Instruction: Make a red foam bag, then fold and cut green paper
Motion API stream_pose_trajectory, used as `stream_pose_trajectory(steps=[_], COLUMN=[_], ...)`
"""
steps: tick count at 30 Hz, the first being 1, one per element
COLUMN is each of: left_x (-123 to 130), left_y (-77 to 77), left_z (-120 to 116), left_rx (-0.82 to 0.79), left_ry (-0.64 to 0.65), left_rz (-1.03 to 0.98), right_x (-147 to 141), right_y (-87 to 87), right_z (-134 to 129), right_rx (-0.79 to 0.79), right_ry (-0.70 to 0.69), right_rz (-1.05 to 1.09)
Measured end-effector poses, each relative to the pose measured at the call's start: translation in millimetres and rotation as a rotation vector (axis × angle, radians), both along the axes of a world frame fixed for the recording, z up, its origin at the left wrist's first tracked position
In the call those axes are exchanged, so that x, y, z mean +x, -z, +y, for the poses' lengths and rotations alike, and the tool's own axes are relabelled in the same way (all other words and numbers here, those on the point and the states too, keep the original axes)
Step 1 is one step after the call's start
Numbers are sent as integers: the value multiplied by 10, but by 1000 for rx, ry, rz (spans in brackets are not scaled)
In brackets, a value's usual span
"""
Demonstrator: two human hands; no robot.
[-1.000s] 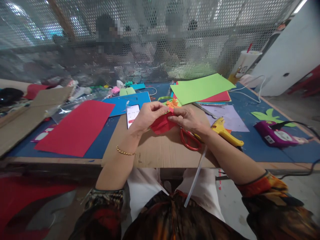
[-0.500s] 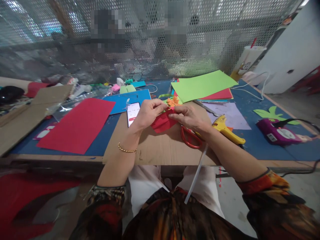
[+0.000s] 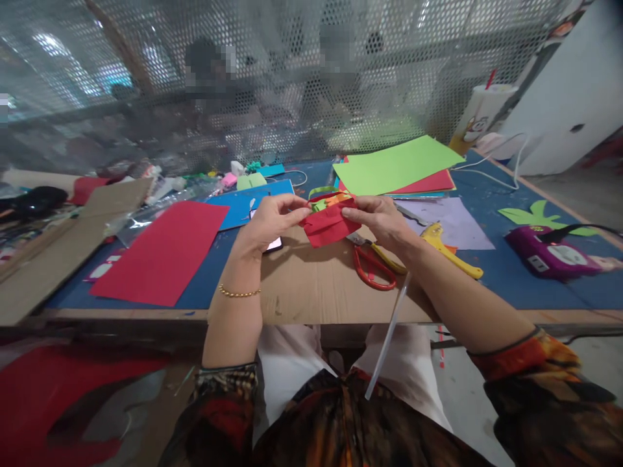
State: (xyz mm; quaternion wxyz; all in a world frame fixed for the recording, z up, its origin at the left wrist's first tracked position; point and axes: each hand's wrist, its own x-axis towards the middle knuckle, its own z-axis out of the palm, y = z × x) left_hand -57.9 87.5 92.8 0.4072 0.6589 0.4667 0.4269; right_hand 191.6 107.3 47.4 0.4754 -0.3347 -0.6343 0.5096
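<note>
Between my hands is a folded piece of red paper (image 3: 331, 226), held up a little above the cardboard. My left hand (image 3: 275, 219) pinches its left edge, while my right hand (image 3: 382, 217) grips the right edge with the thumb in front. Orange and green cut paper (image 3: 335, 202) shows along the top of the red piece; its lower part is hidden. Red-handled scissors (image 3: 374, 269) lie on the cardboard below my right hand. A yellow glue gun (image 3: 450, 251) rests by my right forearm, and a clear glue stick (image 3: 389, 340) sticks out past the table edge.
Brown cardboard (image 3: 292, 292) covers the middle of the blue table. Red paper (image 3: 163, 253) lies left, green sheets (image 3: 399, 165) at the back, purple paper (image 3: 445, 220) to the right. A phone (image 3: 275, 244) is partly behind my left hand. A purple power box (image 3: 549, 253) and drink cup (image 3: 484, 113) stand right.
My hands have moved apart to the two ends of the red paper, which now spreads wider and is turned. The orange piece shows less above it. My left hand covers more of the phone.
</note>
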Motion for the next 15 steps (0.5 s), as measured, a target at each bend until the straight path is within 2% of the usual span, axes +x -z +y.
stream_pose_trajectory(steps=[8,15], left_x=[48,-21], left_y=[28,-18], left_z=[18,5], left_rx=[-63,-109], left_ry=[-15,44], left_rz=[-85,-101], right_x=[78,63], right_y=[145,130], right_z=[170,156], right_rx=[-18,-60], right_ry=[37,-16], right_rz=[77,120])
